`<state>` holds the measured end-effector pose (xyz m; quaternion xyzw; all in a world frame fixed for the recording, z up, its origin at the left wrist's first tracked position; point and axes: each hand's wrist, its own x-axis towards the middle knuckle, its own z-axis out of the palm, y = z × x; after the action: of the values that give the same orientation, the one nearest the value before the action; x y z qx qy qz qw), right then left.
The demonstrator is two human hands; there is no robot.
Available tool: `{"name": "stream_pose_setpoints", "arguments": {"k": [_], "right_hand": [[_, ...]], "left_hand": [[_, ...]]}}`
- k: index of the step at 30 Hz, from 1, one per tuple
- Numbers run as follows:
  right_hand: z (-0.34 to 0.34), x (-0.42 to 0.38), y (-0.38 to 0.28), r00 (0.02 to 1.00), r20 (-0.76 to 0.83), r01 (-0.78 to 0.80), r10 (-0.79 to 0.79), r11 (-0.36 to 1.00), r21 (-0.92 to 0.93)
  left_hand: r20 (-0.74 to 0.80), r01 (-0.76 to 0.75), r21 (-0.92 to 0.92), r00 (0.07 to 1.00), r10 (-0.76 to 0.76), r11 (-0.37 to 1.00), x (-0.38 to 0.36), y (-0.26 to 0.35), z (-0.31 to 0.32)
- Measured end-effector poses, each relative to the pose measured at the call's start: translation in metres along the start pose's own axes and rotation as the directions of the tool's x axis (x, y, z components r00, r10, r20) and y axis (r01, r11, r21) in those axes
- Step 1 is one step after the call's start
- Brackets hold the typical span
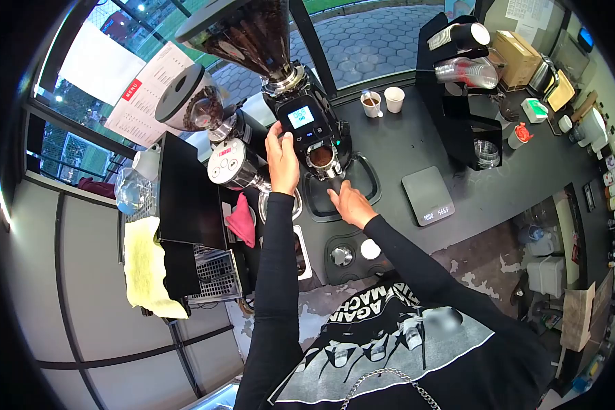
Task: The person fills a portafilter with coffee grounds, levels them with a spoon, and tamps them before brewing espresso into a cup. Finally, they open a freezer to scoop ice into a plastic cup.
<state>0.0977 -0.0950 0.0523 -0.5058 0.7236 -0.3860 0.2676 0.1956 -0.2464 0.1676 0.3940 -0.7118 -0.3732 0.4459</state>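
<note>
In the head view, my right hand [353,204] is closed around the dark handle of a portafilter [323,161]. Its basket, with brown ground coffee in it, sits under the spout of a black coffee grinder [324,113]. My left hand [282,161] rests with fingers stretched out against the left edge of the grinder's front, beside the lit display [299,117]. Above it is the large hopper [253,34] full of coffee beans. A dark tray [320,211] lies below the portafilter.
A second grinder [229,162] stands left of my left hand, near a pink cloth [241,222]. To the right are a scale [428,196] and two cups, one a white paper cup [393,100]. A metal tamper [342,256] sits near the counter's front edge.
</note>
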Motion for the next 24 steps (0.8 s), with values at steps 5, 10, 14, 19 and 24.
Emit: {"name": "stream_pose_setpoints", "arguments": {"k": [5,10,14,19,24], "right_hand": [[-0.0023,-0.0007,-0.0016,1.0,0.022,-0.01,0.01,1.0,-0.006],[-0.0053,-0.0015,-0.0061,0.996,0.073,-0.062,0.059,0.997,0.036],[-0.0055,-0.0004,-0.006,0.99,0.102,-0.099,0.093,0.994,0.055],[-0.0046,-0.0002,-0.0053,0.995,0.073,-0.076,0.073,0.996,0.04],[-0.0077,-0.0008,-0.0068,0.996,0.072,-0.063,0.061,0.997,0.034]], "left_hand": [[0.007,-0.009,-0.015,1.0,0.009,1.0,0.0013,-0.0013,0.0004],[0.008,-0.009,-0.002,1.0,0.009,1.0,0.0003,-0.0012,-0.0005],[0.001,-0.027,0.013,1.0,0.027,1.0,0.0013,-0.0038,-0.0004],[-0.007,-0.023,0.0,1.0,0.023,1.0,0.0023,-0.0056,0.001],[-0.017,-0.022,0.0,1.0,0.022,1.0,0.0004,-0.002,0.0026]]}}
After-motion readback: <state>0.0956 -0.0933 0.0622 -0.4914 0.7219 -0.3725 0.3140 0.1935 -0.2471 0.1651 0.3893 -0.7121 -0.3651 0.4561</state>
